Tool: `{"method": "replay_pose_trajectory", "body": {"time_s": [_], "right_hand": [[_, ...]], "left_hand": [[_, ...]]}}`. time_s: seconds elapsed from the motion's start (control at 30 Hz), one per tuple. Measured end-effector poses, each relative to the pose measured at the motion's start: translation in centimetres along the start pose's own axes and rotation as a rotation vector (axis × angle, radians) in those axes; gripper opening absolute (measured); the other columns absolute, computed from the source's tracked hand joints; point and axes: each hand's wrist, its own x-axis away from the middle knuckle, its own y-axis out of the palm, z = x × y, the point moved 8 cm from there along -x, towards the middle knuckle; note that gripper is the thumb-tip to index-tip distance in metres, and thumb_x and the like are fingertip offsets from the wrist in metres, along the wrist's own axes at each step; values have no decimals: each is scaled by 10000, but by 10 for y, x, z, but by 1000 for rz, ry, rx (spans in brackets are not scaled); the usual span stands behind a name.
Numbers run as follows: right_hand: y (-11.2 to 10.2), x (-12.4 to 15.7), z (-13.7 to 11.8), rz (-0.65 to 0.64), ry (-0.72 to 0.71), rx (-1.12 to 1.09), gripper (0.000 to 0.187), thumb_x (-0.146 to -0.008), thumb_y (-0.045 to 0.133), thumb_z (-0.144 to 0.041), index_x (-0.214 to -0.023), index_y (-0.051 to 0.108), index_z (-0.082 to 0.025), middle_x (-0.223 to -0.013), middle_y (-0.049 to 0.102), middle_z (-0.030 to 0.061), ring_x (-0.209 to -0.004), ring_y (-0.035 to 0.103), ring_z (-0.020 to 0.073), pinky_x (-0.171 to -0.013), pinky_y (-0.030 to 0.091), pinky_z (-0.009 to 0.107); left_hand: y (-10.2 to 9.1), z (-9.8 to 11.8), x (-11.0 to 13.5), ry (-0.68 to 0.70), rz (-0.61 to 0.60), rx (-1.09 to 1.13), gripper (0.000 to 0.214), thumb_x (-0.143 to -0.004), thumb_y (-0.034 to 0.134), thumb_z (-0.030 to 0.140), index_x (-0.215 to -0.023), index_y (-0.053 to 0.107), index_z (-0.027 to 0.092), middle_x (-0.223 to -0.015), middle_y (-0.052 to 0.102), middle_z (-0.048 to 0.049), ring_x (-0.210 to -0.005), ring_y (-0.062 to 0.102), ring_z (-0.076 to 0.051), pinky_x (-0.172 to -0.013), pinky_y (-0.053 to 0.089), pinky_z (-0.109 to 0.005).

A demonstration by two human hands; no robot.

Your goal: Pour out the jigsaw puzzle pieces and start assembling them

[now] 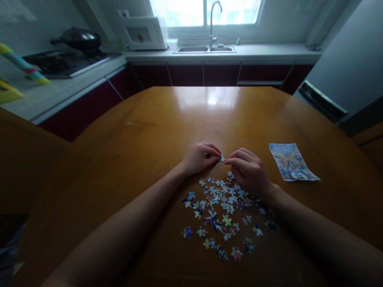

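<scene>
Cardboard piece: probably light, thin and easily bent; best pinched by its edges.
Hands: left hand and right hand both pinch it with their fingertips.
Place: low at the bench, just beyond the pile.

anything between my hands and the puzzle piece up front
Nothing visible. The left hand and right hand both pinch the piece at their fingertips; the loose pieces lie nearer the person.
</scene>
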Motion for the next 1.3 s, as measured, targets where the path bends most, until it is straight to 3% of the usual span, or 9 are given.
{"method": "replay_pose_trajectory", "body": {"time_s": [0.37,1.3], "right_hand": [[-6,-2,-7,80,-104,-19,236,-853,520,-48,-895,672,-223,-819,637,51,-790,572,203,-700,469,363],[-6,-2,-8,87,-110,-33,247,-842,525,-18,-897,678,-204,-827,642,54,-801,574,201,-710,469,354]], "left_hand": [[1,-1,-1,11,-4,-4,111,-865,692,206,-848,799,231,-942,765,-49,-872,677,-181,-850,530,-359],[0,1,-1,14,5,-6,116,-865,689,198,-834,795,236,-928,767,-44,-861,677,-181,-827,535,-355]]}}
